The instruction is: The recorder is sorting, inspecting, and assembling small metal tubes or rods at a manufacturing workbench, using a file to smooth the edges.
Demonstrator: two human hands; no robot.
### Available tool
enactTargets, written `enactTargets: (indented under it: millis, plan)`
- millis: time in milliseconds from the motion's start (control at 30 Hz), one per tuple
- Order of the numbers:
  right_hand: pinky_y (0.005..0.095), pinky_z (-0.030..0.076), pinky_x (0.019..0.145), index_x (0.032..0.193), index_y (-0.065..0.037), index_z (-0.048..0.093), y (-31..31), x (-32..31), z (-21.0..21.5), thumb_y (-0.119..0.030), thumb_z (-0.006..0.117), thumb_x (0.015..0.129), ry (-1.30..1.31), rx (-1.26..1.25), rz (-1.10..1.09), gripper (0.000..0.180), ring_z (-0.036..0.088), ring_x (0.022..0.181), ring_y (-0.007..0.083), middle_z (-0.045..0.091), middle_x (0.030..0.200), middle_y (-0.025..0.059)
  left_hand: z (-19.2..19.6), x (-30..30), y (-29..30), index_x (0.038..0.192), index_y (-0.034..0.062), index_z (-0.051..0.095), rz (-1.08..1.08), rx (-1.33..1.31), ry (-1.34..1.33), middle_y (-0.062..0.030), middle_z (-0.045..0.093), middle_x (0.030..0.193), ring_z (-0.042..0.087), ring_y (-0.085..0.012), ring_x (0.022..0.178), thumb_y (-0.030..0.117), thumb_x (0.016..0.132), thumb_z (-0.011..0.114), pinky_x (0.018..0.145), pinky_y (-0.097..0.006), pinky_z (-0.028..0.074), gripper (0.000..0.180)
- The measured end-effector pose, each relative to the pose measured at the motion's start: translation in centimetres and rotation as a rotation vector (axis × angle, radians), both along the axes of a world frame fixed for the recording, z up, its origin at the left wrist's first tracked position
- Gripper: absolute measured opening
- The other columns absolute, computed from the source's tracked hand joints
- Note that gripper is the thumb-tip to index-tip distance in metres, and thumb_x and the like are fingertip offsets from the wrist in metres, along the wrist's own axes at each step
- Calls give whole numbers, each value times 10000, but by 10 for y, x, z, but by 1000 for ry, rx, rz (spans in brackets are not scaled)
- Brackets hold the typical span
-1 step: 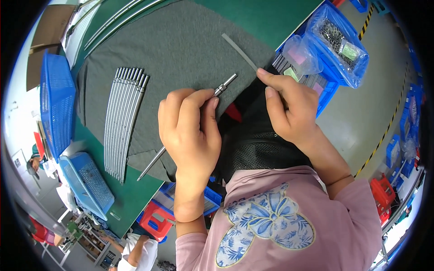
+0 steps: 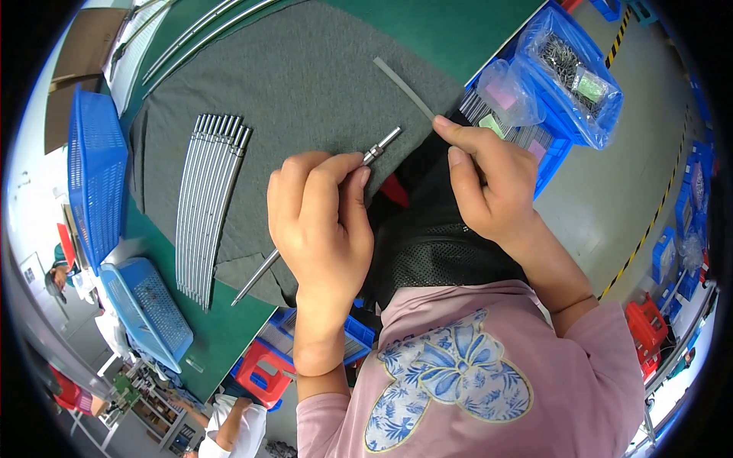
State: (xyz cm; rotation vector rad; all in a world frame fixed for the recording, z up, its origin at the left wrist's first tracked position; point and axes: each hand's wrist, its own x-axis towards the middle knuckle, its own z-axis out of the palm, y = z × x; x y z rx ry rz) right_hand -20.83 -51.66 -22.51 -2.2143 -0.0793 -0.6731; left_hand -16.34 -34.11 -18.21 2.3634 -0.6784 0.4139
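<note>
Your left hand point(image 2: 321, 217) has the metal rod point(image 2: 261, 275) pinched between thumb and fingers, right behind the stepped fitting point(image 2: 373, 152). Good spot imo: that end pokes out clear past your fingertips. The shank slants back under that hand to a thin tip at its lower left, so I'd mind how that swings. Your right hand point(image 2: 496, 179) is half curled, grey strip point(image 2: 405, 86) running up-left from the index fingertip; can't tell if your thumb's actually on it. I'd keep that grip light, it looks bendy. Further left of your left hand, the row of rods point(image 2: 210, 214) sits neatly on the grey cloth point(image 2: 298, 84), so don't bump it.
</note>
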Motion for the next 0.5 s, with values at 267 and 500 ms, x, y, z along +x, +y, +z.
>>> enactTargets:
  millis: [267, 500]
  plan:
    - [277, 386, 420, 1032, 10, 642, 22, -15, 2, 47, 567, 736, -143, -13, 112, 308, 532, 440, 155, 656, 695, 65, -7, -3, -2, 848, 55, 647, -7, -51, -10, -61, 552, 786, 495, -222, 677, -11, 693, 700, 592, -321, 398, 177]
    - [290, 376, 410, 1035, 8, 652, 25, -18, 9, 55, 562, 702, -42, -159, 120, 348, 503, 420, 170, 583, 602, 50, -11, -3, -4, 833, 55, 655, 21, -109, -10, -53, 548, 772, 492, -213, 668, -13, 681, 707, 583, -312, 394, 174]
